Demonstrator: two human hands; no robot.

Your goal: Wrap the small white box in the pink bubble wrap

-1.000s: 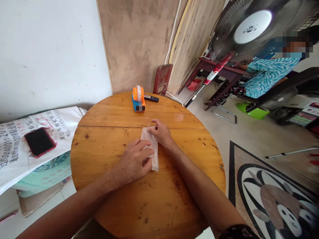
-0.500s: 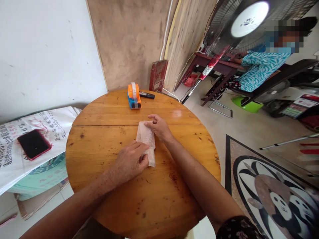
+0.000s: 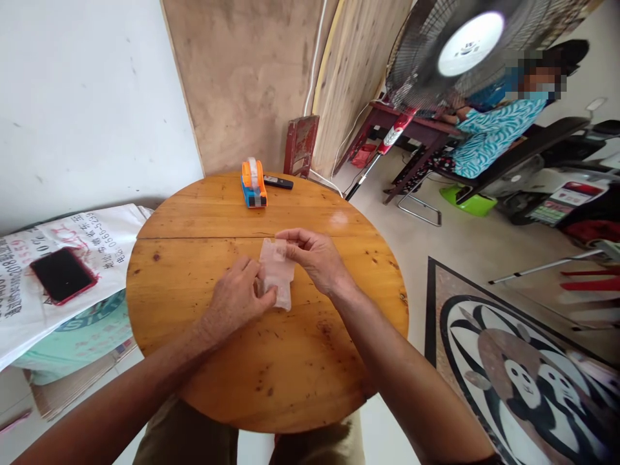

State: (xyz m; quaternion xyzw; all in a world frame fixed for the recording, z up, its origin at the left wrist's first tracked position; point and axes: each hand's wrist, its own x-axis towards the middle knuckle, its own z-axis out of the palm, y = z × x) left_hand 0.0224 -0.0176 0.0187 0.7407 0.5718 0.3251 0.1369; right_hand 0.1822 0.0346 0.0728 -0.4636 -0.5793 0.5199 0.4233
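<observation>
A flat, translucent whitish strip of bubble wrap (image 3: 276, 270) lies folded on the round wooden table (image 3: 217, 381) in front of me. My left hand (image 3: 238, 289) grips its lower left edge, with the thumb resting on top and the fingers curled at the side. At the upper right corner, my right hand (image 3: 320, 259) pinches the wrap between thumb and fingers. Whether something is wrapped inside cannot be made out. Farther back stands an orange and blue tape dispenser (image 3: 254, 184) carrying a roll of clear tape, apart from both hands.
Behind the dispenser lies a small black device (image 3: 279, 183). To the left, a phone (image 3: 64, 275) rests on a white printed sack (image 3: 116, 226). A standing fan (image 3: 469, 45) is beyond the table at right, and a person (image 3: 504, 135) sits at a desk behind it.
My right hand has shifted its hold at the upper right of the bubble wrap, and the wrap's outline looks wider and more stepped. My left hand has moved to its left edge. The camera view shifted slightly.
</observation>
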